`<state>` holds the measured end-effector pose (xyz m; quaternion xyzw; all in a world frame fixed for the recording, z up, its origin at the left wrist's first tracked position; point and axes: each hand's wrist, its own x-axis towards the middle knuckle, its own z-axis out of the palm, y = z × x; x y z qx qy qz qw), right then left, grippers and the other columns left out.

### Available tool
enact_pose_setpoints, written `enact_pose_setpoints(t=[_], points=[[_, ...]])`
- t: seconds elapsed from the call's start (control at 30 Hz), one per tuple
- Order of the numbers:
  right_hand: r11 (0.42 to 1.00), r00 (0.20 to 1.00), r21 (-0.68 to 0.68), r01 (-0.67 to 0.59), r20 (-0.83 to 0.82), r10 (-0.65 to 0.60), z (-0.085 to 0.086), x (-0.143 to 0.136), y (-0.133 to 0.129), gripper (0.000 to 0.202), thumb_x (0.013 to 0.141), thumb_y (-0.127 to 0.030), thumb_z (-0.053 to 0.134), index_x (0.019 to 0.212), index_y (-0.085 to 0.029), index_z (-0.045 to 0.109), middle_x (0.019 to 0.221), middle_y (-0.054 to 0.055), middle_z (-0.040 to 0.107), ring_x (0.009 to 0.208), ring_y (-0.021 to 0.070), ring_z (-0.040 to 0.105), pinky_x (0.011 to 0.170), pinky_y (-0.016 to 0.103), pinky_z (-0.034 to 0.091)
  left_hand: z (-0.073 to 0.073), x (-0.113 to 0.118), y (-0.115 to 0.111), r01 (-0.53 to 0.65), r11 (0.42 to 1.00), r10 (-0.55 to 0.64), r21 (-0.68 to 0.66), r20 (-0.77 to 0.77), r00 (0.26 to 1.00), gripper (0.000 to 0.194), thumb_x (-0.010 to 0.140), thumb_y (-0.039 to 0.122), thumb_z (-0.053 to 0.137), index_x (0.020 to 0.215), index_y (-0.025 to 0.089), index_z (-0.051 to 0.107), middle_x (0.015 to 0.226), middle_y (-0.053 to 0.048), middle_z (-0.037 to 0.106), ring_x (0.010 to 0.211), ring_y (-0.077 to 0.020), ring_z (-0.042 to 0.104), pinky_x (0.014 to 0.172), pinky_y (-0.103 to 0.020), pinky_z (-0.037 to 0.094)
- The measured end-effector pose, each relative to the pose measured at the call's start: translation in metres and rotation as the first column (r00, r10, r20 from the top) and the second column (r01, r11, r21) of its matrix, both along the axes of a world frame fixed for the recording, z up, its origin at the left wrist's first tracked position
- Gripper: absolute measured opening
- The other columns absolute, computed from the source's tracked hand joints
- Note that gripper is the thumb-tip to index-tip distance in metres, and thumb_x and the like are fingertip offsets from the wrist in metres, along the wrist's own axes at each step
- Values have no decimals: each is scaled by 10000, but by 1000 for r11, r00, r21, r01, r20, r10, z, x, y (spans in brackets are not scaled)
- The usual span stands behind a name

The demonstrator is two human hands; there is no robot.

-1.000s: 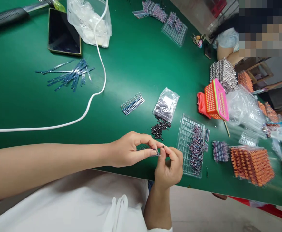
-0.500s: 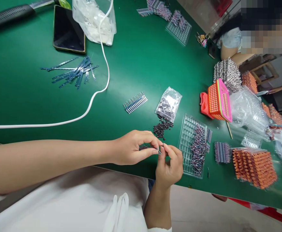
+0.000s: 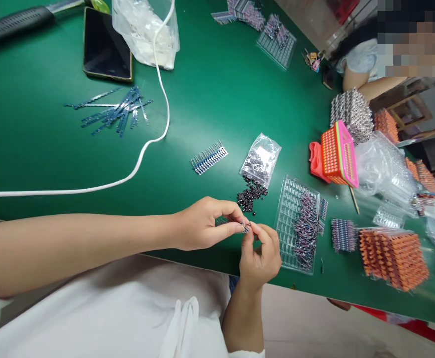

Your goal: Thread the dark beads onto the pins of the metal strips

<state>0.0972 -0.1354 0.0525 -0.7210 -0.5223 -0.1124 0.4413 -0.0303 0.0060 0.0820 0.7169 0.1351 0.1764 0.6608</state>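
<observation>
My left hand (image 3: 206,223) pinches a small metal pin strip (image 3: 222,220), mostly hidden under its fingers. Facing it, my right hand (image 3: 260,256) is closed at the fingertips against the strip's end, holding what looks like a tiny dark bead, mostly covered. Just beyond the hands lies a heap of small black beads (image 3: 250,196), spilled from a clear plastic bag (image 3: 262,156). A similar pin strip (image 3: 210,158) rests on the green table to the left. Right of my right hand sits a clear compartment tray (image 3: 288,219) with many thin pin pieces (image 3: 306,233) piled in it.
A white cable (image 3: 138,161) curves across the table near blue metal strips (image 3: 116,112), a phone (image 3: 107,47) and a black-handled tool (image 3: 16,27). To the right are a pink-orange basket (image 3: 338,154) and stacked orange pieces (image 3: 394,258). Another person (image 3: 359,62) sits at the far right.
My fingertips have come closer together at the end of the pin strip. Both hands have shifted very slightly; the things on the table lie as before.
</observation>
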Motion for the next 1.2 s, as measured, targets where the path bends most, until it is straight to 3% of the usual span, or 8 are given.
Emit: enact_pose_setpoints(t=[0.17, 0.27, 0.37, 0.57, 0.7, 1.2], points=[[999, 944, 20, 26, -331, -18, 3, -8, -1, 38, 884, -183, 628, 904, -185, 660, 825, 28, 635, 727, 135, 631, 594, 271, 531, 3, 2, 0, -50, 989, 36, -141, -104, 994, 209, 904, 325, 589, 890, 140, 686, 782, -32, 712, 702, -132, 645, 644, -228, 513], [999, 883, 35, 20, -469, -1, 2, -12, 0, 64, 897, -219, 606, 870, -170, 639, 793, 20, 600, 653, 116, 591, 549, 255, 499, 2, 4, -2, -66, 973, 40, -223, -120, 992, 194, 877, 327, 620, 851, 142, 672, 712, -2, 671, 600, -102, 590, 545, -199, 467], [999, 831, 54, 1, -556, 29, 1, -13, 0, 56, 894, -218, 609, 872, -171, 631, 805, 16, 591, 625, 101, 568, 533, 243, 479, 2, 5, -3, -55, 961, 23, -270, -119, 993, 187, 856, 327, 644, 844, 143, 673, 712, 0, 675, 603, -103, 599, 554, -199, 477], [1000, 815, 27, -1, -579, 17, 1, -12, -1, 79, 899, -237, 600, 875, -166, 625, 808, 20, 583, 627, 104, 561, 548, 252, 472, 0, 4, -4, -44, 951, 8, -306, -120, 993, 195, 845, 330, 647, 847, 139, 682, 764, -30, 709, 673, -140, 657, 630, -237, 533], [995, 793, 98, -11, -606, 68, 0, -12, 1, 33, 886, -198, 618, 871, -182, 643, 793, 7, 579, 631, 104, 549, 547, 244, 455, 0, 4, -4, -54, 954, 18, -295, -125, 992, 188, 839, 324, 653, 843, 141, 690, 762, -30, 721, 676, -141, 665, 637, -236, 539], [1000, 843, 27, -7, -537, 20, 2, -12, 1, 72, 899, -228, 600, 854, -173, 613, 779, 8, 562, 632, 107, 550, 548, 256, 464, 2, 4, -3, -70, 973, 39, -221, -139, 990, 188, 845, 319, 644, 836, 142, 705, 752, -27, 729, 656, -133, 664, 612, -222, 530]])
